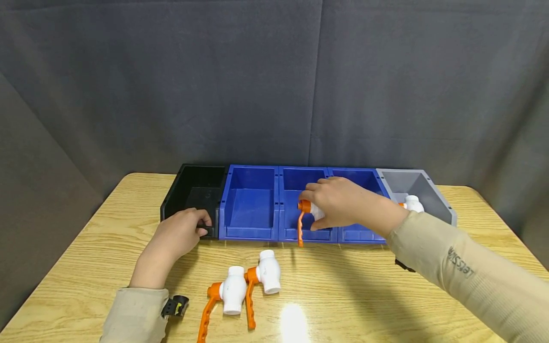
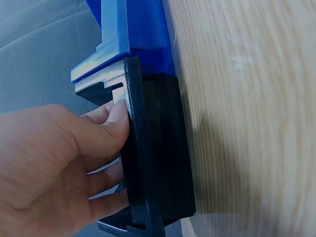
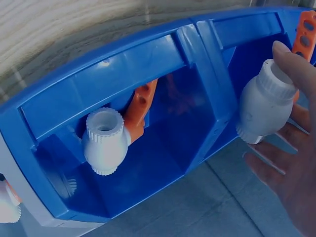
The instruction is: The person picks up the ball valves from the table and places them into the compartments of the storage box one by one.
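My right hand (image 1: pixel 339 200) grips a white ball valve (image 1: pixel 316 212) with an orange lever handle, over the front part of the middle blue bin (image 1: pixel 306 233). In the right wrist view the held valve's white body (image 3: pixel 266 101) shows between thumb and fingers, its handle partly cut off by the frame edge. At the left, my left hand (image 1: pixel 182 233) pinches the front rim of the black bin (image 2: pixel 143 148), thumb outside and fingers inside. Two more ball valves lie side by side on the table, one white body (image 1: pixel 234 290) nearer me and the other (image 1: pixel 269 271) slightly farther right.
Black, blue and grey bins stand in one row at the table's back. Another ball valve (image 3: pixel 104 143) sits in the right blue bin, mostly hidden by my arm from above. The grey bin (image 1: pixel 442 205) holds a valve (image 1: pixel 413 204). A grey curtain (image 1: pixel 266 85) hangs behind.
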Tool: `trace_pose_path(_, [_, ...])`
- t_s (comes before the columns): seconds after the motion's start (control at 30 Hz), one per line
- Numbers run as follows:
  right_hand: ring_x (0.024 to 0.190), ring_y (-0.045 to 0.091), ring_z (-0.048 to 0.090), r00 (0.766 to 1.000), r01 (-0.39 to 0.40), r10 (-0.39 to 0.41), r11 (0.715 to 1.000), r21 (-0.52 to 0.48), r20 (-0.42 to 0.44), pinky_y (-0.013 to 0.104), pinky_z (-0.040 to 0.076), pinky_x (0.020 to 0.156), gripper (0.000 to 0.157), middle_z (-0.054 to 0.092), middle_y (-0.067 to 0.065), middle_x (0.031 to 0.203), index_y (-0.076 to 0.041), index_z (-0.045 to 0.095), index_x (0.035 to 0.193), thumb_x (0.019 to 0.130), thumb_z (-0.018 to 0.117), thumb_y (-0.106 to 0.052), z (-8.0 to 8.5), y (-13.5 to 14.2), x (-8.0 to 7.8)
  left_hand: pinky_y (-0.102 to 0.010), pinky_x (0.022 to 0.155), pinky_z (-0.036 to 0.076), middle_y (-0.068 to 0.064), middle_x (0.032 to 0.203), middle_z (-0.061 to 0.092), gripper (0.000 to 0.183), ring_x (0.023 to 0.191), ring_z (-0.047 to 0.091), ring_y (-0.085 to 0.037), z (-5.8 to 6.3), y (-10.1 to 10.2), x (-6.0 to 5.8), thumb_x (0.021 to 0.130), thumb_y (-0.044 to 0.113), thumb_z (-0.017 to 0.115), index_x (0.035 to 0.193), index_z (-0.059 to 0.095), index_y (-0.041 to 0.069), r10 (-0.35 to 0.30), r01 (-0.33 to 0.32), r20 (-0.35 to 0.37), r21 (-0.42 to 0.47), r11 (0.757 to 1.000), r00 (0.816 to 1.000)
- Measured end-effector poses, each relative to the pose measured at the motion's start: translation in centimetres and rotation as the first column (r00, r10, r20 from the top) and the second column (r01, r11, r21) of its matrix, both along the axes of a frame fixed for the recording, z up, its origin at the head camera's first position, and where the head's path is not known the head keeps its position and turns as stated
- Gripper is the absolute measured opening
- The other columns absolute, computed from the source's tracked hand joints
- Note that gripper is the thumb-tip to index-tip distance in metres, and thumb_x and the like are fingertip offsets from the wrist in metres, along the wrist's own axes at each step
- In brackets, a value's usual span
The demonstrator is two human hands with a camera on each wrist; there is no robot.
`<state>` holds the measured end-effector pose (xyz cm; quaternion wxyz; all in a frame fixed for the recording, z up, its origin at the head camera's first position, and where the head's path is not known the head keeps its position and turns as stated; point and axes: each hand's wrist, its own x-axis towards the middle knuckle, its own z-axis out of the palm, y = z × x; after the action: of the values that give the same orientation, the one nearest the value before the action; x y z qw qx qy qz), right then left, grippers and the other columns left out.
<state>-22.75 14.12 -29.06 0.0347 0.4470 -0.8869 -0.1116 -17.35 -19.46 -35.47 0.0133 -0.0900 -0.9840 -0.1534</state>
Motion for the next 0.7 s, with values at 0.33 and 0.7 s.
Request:
trace_pose_path(0.33, [0.091,0.023,0.063,0.993,0.100,-0.097,0.994,-0.035,0.073,0.040,0.055,0.083,0.062,0.066,0.005,0.108,-0.008,0.066,0.121,0.076,0.085,-0.045,-0.3,-0.9,-1.7,-0.047,0.078,0.051,-0.007,0.092,0.064,0.008,0.081,0.057,-0.025,0.1,0.1,0.1,0.092,0.005,0.069,0.097,0.068,0.010,0.004,-0.004,-0.001,0.003,1.000,1.000])
trace_pose_path(0.7, [0.094,0.024,0.064,0.979,0.179,-0.178,0.984,-0.004,0.104,0.044,0.052,0.089,0.064,0.065,0.007,0.110,-0.008,0.065,0.126,0.077,0.084,-0.045,-0.8,-1.6,-3.7,-0.047,0.078,0.050,-0.007,0.092,0.064,0.008,0.081,0.057,-0.026,0.0,0.0,0.1,0.092,0.005,0.069,0.097,0.068,0.011,0.006,-0.006,-0.001,-0.001,1.000,1.000])
